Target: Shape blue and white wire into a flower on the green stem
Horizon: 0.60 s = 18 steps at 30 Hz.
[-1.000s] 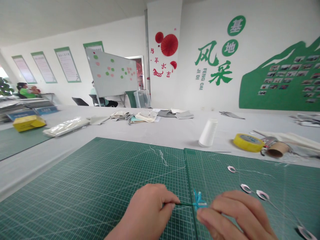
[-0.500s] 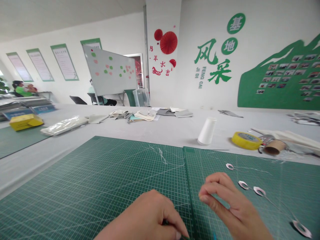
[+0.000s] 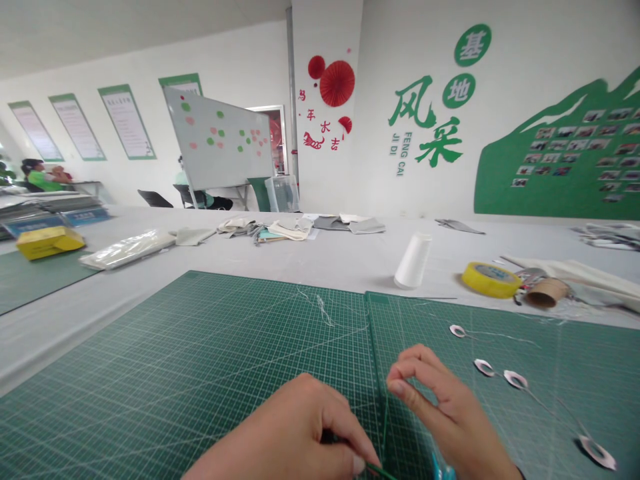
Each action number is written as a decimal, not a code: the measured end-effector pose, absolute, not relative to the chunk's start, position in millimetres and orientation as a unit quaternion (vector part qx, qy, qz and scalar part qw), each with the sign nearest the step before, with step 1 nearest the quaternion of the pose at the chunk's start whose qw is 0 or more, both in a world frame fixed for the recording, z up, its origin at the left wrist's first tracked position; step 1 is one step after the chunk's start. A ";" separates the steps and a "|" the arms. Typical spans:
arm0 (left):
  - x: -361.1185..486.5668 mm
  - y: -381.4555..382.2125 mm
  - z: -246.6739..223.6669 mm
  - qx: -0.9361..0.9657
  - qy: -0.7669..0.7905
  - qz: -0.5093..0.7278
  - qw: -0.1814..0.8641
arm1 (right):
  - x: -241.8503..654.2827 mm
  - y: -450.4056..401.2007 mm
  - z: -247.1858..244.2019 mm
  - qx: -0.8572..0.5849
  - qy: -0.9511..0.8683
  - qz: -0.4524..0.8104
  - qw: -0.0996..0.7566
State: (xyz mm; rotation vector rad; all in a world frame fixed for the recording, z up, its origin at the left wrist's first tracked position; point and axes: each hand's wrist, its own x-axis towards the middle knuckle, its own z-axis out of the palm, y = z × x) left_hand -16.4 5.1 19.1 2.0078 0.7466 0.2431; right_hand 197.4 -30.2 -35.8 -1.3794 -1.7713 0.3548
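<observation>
Room over green cutting mat (image 3: 175,373) beside left hand (image 3: 283,433), silver loops (image 3: 515,379) beside right hand (image 3: 440,407), thread cone (image 3: 413,261) beyond

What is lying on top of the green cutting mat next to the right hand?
Four small pale oval loops with thin threads lie on the green cutting mat beside the right hand. The mat beneath that hand is covered, so nothing there can be seen.

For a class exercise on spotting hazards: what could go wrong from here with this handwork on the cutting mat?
The thin green stem in the left hand is slim for a grip and might slip. The turquoise piece sits just beside the right hand, so it could get knocked. Fine threads from the silver loops lie nearby and could snag those fingers.
</observation>
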 end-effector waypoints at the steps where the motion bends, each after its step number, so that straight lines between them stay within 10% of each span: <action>1: -16.2 5.5 20.6 0.819 0.309 0.099 0.474 | 197.5 -29.7 -36.4 -0.549 -0.708 0.143 0.421; 18: -12.4 8.2 23.4 0.725 0.374 0.244 0.524 | 191.5 -27.3 -43.6 -0.560 -0.695 0.160 0.423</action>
